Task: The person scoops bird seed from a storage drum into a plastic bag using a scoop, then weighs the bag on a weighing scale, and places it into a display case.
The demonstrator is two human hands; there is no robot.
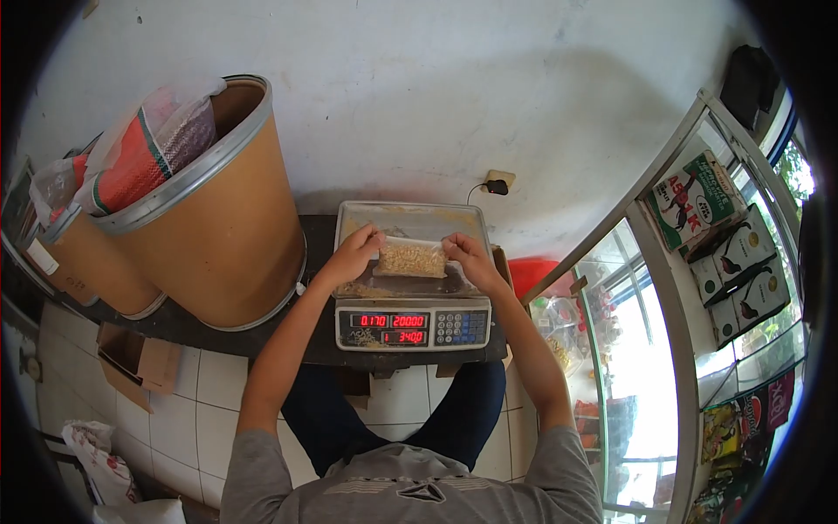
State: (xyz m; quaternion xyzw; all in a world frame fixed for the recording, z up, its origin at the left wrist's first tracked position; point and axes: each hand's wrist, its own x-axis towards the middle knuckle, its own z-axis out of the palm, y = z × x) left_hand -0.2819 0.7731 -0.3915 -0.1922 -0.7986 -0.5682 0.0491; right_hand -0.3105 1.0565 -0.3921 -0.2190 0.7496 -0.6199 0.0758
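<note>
A clear plastic bag of pale grain (412, 259) is stretched sideways between my two hands, over the pan (410, 212) of a digital scale. My left hand (356, 251) pinches its upper left corner. At the upper right corner, the fingers of my right hand (470, 260) are closed on the plastic. The grain fills the bag's lower part, below a flat strip of plastic at the top. Red digits glow on the scale's front panel (413, 327), reading 0.170, 200.00 and 340.0, beside a keypad. Crumbs lie on the pan and panel.
A big brown drum (218, 227) holding woven sacks stands left of the scale on the dark table (319, 240). Behind is a wall with a plugged adapter (497, 186). To the right, a glass display case (628, 349) carries boxes (694, 201). An open carton (140, 358) sits on the floor.
</note>
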